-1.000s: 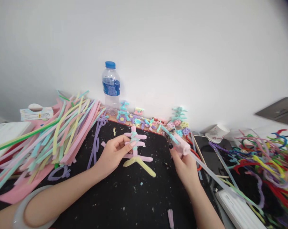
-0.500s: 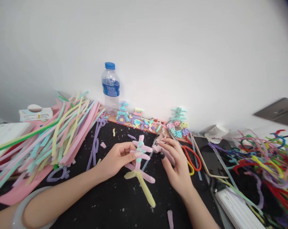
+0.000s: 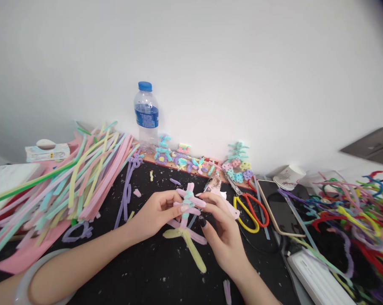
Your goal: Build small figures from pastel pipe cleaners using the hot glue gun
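A pipe-cleaner figure [image 3: 185,220] with pink crosspieces, a mint wrap round its stem and yellow ends hangs over the black mat. Thumb and fingers of my left hand [image 3: 162,212] pinch its middle from the left. My right hand [image 3: 221,226] is at the right ends of the pink crosspieces, fingers curved and thumb apart from them; its fingertips are beside the upper pink piece. Behind my right hand lies a pink tool [image 3: 221,195], partly covered by the fingers. Scissors [image 3: 249,212] with red and yellow handles lie to its right.
Long pastel pipe cleaners [image 3: 96,173] are heaped at the left. A bottle [image 3: 146,116] stands against the wall, near small finished pieces [image 3: 238,169]. To the right are a phone [image 3: 282,207], a paper cup [image 3: 289,176], a white power strip [image 3: 318,275] and tangled bright pipe cleaners [image 3: 362,220].
My right hand has let go of the pink tool, which now lies on the mat, and has moved left to the figure. My left hand keeps its pinch.
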A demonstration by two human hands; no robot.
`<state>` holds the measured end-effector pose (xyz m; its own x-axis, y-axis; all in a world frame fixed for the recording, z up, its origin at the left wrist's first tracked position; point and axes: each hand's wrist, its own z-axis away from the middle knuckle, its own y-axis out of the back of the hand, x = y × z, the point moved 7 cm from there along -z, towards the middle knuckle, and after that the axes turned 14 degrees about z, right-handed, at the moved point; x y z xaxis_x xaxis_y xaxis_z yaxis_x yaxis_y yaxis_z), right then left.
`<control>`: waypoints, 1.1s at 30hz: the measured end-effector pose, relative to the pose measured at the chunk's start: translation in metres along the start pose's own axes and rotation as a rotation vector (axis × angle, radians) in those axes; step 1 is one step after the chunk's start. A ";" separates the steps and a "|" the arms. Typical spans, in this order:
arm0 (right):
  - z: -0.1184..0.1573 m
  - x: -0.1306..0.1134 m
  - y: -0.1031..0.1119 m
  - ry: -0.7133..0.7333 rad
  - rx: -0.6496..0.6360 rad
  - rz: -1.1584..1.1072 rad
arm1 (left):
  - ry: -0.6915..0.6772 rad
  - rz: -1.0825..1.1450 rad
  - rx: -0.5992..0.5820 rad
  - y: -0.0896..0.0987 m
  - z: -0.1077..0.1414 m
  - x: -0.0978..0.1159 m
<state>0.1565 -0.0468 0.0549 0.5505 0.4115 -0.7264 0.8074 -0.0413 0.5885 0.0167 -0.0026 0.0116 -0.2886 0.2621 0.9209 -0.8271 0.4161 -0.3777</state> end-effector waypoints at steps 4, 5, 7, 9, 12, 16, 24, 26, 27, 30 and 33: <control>0.001 -0.001 0.002 0.014 0.033 0.058 | -0.006 -0.019 0.020 0.001 0.000 0.001; 0.001 -0.002 0.003 0.019 0.042 0.067 | -0.004 -0.022 0.024 0.001 0.000 0.001; 0.001 -0.002 0.003 0.024 0.061 0.071 | -0.002 -0.029 0.027 0.000 0.000 0.002; 0.002 -0.002 0.004 0.023 0.072 0.060 | -0.010 -0.044 0.031 0.000 0.000 0.003; 0.003 0.000 0.004 0.000 0.073 0.023 | -0.043 -0.082 0.045 0.002 -0.001 0.003; 0.002 0.002 0.001 -0.041 0.044 -0.026 | -0.093 -0.128 0.060 0.004 -0.001 0.006; 0.003 0.001 -0.003 -0.052 0.003 -0.066 | -0.061 -0.079 0.094 0.006 0.001 0.004; 0.002 0.001 -0.003 -0.051 0.006 -0.051 | -0.051 -0.064 0.100 0.006 0.001 0.003; 0.002 0.000 -0.003 -0.046 0.010 -0.037 | -0.052 -0.064 0.103 0.007 0.001 0.003; 0.002 -0.004 -0.002 -0.006 0.030 0.041 | -0.040 -0.064 0.108 0.007 0.001 0.002; 0.004 -0.008 -0.003 0.044 0.040 0.134 | -0.038 -0.061 0.109 0.007 0.001 0.002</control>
<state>0.1502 -0.0533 0.0575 0.6449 0.4391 -0.6255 0.7354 -0.1340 0.6642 0.0103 -0.0001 0.0110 -0.2528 0.2048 0.9456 -0.8906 0.3325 -0.3101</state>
